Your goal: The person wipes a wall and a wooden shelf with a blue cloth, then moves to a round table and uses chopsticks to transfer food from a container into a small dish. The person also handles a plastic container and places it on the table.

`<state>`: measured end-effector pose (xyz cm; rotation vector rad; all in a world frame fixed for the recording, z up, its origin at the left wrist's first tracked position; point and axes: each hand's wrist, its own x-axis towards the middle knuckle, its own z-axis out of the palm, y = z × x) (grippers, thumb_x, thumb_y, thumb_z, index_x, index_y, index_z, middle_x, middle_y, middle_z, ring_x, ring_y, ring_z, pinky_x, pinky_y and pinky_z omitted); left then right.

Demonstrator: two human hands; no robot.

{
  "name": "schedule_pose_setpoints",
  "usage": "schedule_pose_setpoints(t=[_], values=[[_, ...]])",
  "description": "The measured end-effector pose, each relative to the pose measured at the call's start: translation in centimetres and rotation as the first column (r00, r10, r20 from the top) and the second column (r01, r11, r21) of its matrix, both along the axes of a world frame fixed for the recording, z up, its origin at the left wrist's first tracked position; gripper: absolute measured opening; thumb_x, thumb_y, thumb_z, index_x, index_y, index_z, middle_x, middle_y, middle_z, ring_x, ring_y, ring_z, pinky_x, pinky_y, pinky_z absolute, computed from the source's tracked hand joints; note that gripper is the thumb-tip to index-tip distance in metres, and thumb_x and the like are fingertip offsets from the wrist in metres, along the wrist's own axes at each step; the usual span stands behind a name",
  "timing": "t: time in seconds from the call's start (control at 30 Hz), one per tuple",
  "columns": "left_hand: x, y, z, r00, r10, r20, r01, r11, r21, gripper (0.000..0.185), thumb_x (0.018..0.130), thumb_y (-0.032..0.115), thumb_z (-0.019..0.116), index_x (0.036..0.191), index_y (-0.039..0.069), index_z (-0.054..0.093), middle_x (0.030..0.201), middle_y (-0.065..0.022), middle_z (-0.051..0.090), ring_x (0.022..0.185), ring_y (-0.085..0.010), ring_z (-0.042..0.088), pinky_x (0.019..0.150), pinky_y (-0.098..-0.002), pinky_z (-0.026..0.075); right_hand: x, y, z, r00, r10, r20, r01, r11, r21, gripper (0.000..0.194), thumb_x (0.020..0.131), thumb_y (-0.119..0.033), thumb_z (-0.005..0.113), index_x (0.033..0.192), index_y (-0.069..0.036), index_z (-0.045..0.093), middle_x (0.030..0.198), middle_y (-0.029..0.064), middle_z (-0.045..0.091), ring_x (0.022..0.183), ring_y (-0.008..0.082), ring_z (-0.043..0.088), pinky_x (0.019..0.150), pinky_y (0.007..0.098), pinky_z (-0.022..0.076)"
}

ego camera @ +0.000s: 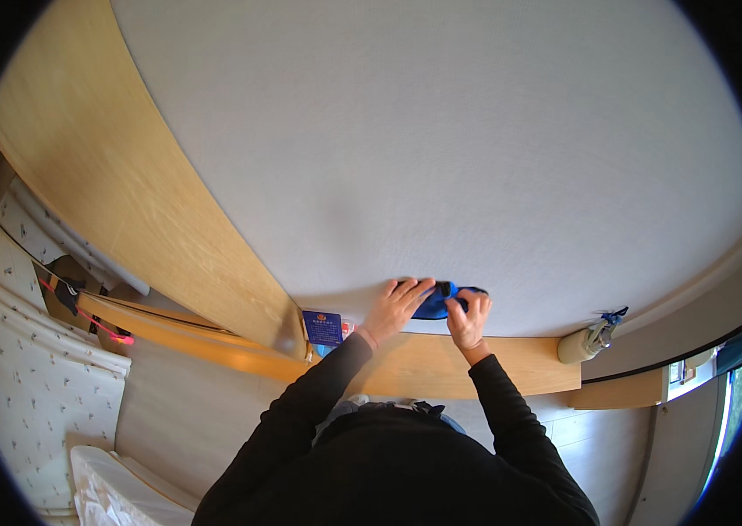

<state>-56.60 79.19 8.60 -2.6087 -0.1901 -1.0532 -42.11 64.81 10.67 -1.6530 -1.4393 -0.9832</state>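
Note:
A blue item with black edging, probably fabric, is held up close to the grey-white wall, above a light wood shelf. My left hand lies over its left side, fingers stretched across the black edge. At its right side my right hand pinches the material between thumb and curled fingers. A dark, rounded part shows between the hands. Both hands cover much of the item, so its exact kind is hard to tell.
Left of my hands, a blue card with writing stands on the wood shelf beside a tall wood panel. A pale bottle with a blue top is at the shelf's right end. Patterned curtain cloth hangs at the left.

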Motion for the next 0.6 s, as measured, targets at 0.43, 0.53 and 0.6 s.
schedule_pose_setpoints(t=[0.43,0.53,0.6], values=[[5.0,-3.8,8.7,0.960,0.081,0.268,-0.034,0.984,-0.176,0.048,0.096,0.038,0.054,0.129,0.004,0.065,0.158,-0.0124,0.039,0.150,-0.0524,0.007,0.110,-0.0786,0.000,1.0,2.4,8.0,0.996,-0.076,0.049,0.056,0.944,0.325,0.024,0.072,-0.009,0.072,0.096,-0.015,0.071,0.108,0.0077,0.056,0.095,0.0299,0.050,0.084,0.0446,0.0415],[3.3,-3.3,2.1,0.988,0.084,0.134,-0.056,0.978,-0.199,0.045,0.092,0.036,0.061,0.131,0.013,0.065,0.159,-0.0033,0.037,0.149,-0.0382,0.023,0.116,-0.0670,0.008,-0.6,1.4,2.3,0.999,-0.035,-0.031,0.040,0.985,0.170,0.031,0.069,-0.004,0.072,0.098,-0.017,0.069,0.105,0.0065,0.058,0.091,0.0305,0.052,0.081,0.0452,0.0427],[1.2,-1.7,-0.2,0.994,0.101,0.029,-0.097,0.989,-0.113,0.046,0.089,0.031,0.065,0.134,0.020,0.063,0.162,0.0035,0.033,0.153,-0.0251,0.019,0.122,-0.0531,0.011,-1.3,1.0,0.5,0.999,-0.006,-0.047,0.009,0.999,0.050,0.030,0.071,-0.001,0.073,0.097,-0.015,0.068,0.104,0.0084,0.057,0.091,0.0312,0.053,0.079,0.0435,0.0453]])
